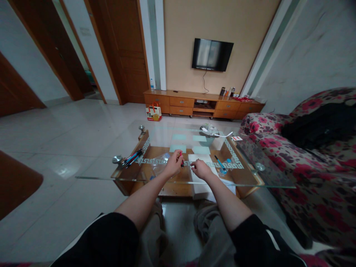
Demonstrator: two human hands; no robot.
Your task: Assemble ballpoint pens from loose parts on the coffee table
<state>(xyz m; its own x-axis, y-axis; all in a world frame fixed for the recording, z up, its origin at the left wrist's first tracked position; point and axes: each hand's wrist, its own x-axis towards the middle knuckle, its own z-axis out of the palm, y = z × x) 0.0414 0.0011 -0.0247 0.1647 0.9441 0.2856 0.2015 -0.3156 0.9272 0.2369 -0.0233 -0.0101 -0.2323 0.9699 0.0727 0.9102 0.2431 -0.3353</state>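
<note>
Above the glass coffee table (97, 178), my left hand (172, 164) is closed on a red and black pen (182, 161), which stands nearly upright in its fingers. Just to the right, apart from the pen, is my right hand (201, 170). Its thumb and fingertips are drawn together; whatever they may hold is too small to make out. Several pens (131, 159) lie in a bunch on the table's left side. A blue and black pen (219, 162) rests to the right of my right hand, close to a small blue-rimmed container (223, 171) and a blue lid (228, 161).
A clear plastic bag (159, 162) lies left of my left hand. Beneath the glass is a white box (198, 189). Beyond stand a lined waste basket (209, 138), a paper bag (154, 112) and a wooden TV cabinet (180, 102). A flowered sofa (311, 185) is on the right.
</note>
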